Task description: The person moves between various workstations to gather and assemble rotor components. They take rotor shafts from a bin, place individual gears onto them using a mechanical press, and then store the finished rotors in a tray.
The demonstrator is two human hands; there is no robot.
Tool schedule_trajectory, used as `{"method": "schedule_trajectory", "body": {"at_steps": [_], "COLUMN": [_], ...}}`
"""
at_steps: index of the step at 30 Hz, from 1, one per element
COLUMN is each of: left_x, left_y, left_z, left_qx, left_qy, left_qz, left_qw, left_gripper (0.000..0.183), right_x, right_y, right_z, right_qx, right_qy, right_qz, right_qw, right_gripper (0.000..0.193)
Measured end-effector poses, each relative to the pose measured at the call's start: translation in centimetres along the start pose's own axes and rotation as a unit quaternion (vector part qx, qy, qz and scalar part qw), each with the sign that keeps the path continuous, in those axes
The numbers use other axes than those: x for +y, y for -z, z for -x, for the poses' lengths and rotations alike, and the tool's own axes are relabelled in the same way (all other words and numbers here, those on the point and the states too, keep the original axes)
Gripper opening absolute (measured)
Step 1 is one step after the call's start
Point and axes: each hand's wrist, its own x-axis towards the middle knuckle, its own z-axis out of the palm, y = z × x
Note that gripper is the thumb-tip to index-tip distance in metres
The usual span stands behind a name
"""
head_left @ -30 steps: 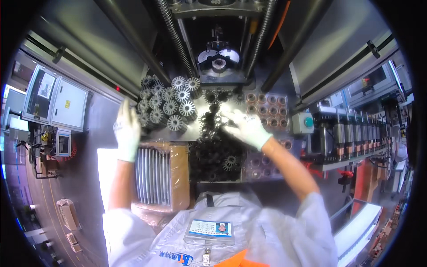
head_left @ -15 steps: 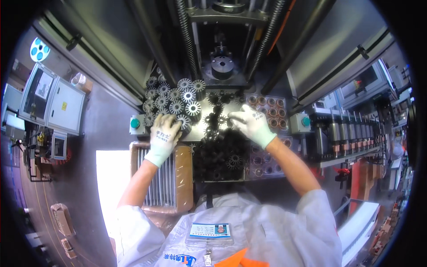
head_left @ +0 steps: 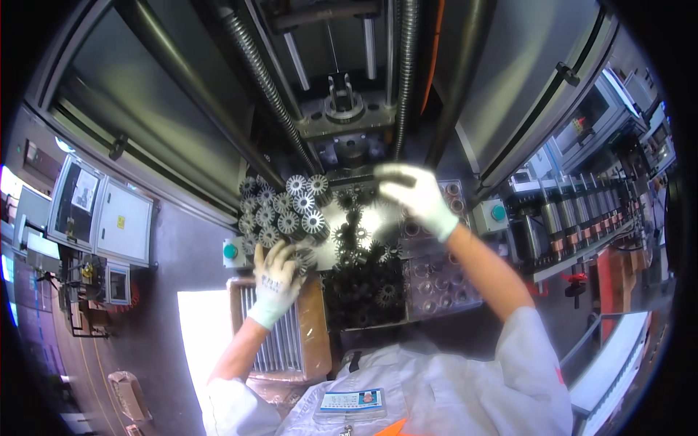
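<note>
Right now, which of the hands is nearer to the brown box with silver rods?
Left. The left hand is at the far end of the brown box; the right hand is farther off, beyond the box and to its right.

Gloves (head_left: 276,282): white cloth, matt by my view;
Toothed stacks (head_left: 289,222): bare grey metal; I catch a gloss on their end faces;
Work plate (head_left: 382,221): smooth metal, throwing glare at me;
Dark toothed pieces (head_left: 360,294): matt; what they are made of I cannot tell from here;
Carton (head_left: 314,327): brown cardboard under glossy film;
Rods (head_left: 276,338): smooth, shiny metal;
Tray (head_left: 415,312): clear, glossy plastic;
Sleeves (head_left: 527,363): grey, matt cloth
</note>
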Motion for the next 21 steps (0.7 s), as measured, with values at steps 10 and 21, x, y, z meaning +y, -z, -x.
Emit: {"method": "schedule_trajectory", "body": {"at_steps": [10,21], "left_x": [1.9,1.7], "left_y": [4.4,2.7], "left_z": [-2.9,-13.4], "left_qx": [0.113,0.169], "left_qy": [0.146,0.085], "left_qz": [0.243,0.286], "left_qw": [0.952,0.939], "left_gripper": [0.034,0.033], "right_x": [1.7,5.1], "right_y": [-2.5,-1.5], "right_z": [-15.5,-14.5], "right_qx": [0.114,0.150], "right_qy": [0.015,-0.014], "right_qz": [-0.126,0.136], "right_qw": [0.985,0.979], "right_gripper": [0.037,0.043]}}
